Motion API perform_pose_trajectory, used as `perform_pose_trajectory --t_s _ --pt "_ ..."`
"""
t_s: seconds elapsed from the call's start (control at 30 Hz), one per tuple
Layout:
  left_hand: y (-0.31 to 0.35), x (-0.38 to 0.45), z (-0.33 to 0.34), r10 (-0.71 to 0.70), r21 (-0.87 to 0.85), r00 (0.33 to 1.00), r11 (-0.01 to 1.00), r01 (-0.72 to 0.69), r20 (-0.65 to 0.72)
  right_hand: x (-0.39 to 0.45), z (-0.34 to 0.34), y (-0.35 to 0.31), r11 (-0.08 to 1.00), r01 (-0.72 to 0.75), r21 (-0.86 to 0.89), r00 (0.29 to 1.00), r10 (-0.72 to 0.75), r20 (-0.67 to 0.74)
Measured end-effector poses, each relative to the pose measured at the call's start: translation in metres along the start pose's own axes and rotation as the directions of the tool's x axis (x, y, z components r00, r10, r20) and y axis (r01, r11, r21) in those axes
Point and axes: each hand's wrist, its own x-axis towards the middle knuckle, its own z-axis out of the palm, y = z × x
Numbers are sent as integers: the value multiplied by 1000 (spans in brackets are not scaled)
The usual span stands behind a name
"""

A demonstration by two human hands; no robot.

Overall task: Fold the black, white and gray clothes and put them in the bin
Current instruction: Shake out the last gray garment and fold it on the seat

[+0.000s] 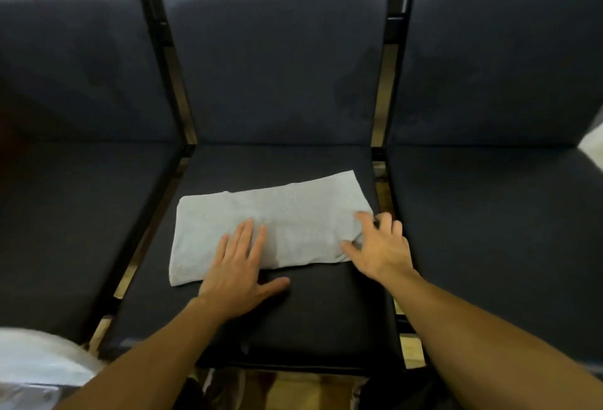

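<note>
Hands are working a gray cloth [270,230] that is lying folded into a long strip across the middle seat [313,318] of a row of dark chairs. At far left, something white [39,357] is poking into the lower corner, too blurred to name, and no bin is showing anywhere in view. Your left hand [239,266] is lying flat with straight, spread fingers, its fingertips pressing the near edge of the strip left of center while the thumb is resting on the bare cushion. Your right hand [380,243] is reaching onto the strip's right end with fingers bent and thumb out; whether it is pinching the fabric yet or only touching it is hard to tell. The next fold, by the look of it, is bringing that right end over to the left. You are best off keeping the left palm down as an anchor, taking every layer at the right corner, lifting low and laying the end edge to edge before smoothing out. At far right, a pale shape [595,145] is showing at the frame edge.
</note>
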Motion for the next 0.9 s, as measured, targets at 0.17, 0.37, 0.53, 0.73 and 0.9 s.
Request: perform_pose_trajectory --t_s 0.17,0.37,0.53,0.73,0.9 --pt "43 -5 35 -126 -8 991 992 126 -43 0 -6 -4 980 -44 193 995 27 93" --pt "46 -1 44 -139 -21 985 990 138 -102 26 -4 -12 808 -87 583 991 9 135" --pt "45 -1 45 -152 -64 979 988 144 -138 42 10 -17 620 -122 775 992 49 117" --pt "47 -2 44 -166 -160 964 978 134 -208 45 -4 -29 426 -156 891 975 209 71" --pt "41 -5 42 -241 -397 931 910 119 -274 29 -41 -127 503 98 859 995 -50 -84"
